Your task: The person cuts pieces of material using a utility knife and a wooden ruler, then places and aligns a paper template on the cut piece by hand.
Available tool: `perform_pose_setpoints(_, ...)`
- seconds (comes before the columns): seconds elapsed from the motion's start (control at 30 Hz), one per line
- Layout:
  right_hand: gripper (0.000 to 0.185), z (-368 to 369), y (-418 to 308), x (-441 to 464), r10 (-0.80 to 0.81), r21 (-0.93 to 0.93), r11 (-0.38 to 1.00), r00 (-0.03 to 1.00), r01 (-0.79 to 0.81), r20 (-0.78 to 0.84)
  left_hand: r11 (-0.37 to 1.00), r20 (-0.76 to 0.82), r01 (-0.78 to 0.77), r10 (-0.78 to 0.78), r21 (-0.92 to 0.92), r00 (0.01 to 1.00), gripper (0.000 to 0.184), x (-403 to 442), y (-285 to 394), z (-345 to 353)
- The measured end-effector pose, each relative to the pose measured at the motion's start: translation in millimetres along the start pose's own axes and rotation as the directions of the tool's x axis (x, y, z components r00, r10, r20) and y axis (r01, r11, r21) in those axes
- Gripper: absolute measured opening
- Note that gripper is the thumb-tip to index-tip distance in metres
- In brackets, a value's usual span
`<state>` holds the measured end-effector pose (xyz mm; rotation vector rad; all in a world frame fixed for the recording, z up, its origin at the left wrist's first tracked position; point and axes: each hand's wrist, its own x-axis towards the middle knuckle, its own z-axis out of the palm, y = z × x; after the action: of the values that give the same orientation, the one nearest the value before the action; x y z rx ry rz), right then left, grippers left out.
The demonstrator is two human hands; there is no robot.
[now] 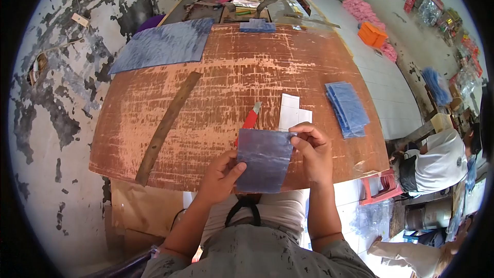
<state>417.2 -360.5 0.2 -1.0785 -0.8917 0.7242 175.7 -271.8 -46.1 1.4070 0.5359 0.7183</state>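
A dark blue rectangular piece (264, 162) is held up over the table's front edge. My left hand (222, 177) pinches its left side, thumb on the front. At its upper right corner, my right hand (312, 152) grips it between thumb and finger. Just behind the piece lies a red cutter (251, 118) with its blade out, partly covered by it. White paper (294, 113) with a stepped edge rests beyond my right hand. A stack of blue pieces (347, 109) sits on the table's right side.
The scratched brown table (231, 87) carries a long dark strip (169, 128) at left, a large blue sheet (163, 45) at back left and small blue pieces (257, 25) at the back. Right of the table are a red stool (382, 188) and a seated person (437, 162).
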Motion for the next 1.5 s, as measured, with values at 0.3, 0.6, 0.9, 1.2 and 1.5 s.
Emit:
perform_pose_setpoints(0.3,0.012,-5,7,3,-0.191,-0.198,0.966,0.974,0.165,-0.121,0.998,-0.007,0.053,-0.053,-0.037,0.999,0.028,-6,-2,0)
perform_pose_setpoints(0.6,0.029,-114,-66,-108,0.034,-0.992,-0.037,0.992,0.119,0.118,0.995,-0.192,0.041,-0.058,-0.092,0.980,0.032,10,-23,-17)
perform_pose_setpoints(0.9,0.087,-2,31,-66,-0.455,-0.709,0.354,0.775,0.610,0.440,0.978,-0.106,0.058,-0.080,-0.200,0.991,0.036,20,-30,29)
perform_pose_setpoints(1.2,0.081,13,9,-10,-0.506,-0.943,0.287,0.863,0.168,0.000,0.991,-0.353,-0.038,-0.009,-0.125,0.935,0.039,13,-28,14)
perform_pose_setpoints(1.5,0.056,-17,34,0,-0.208,-0.871,0.488,0.977,0.063,-0.046,0.976,-0.403,-0.044,-0.047,-0.215,0.914,0.042,24,-24,-5)
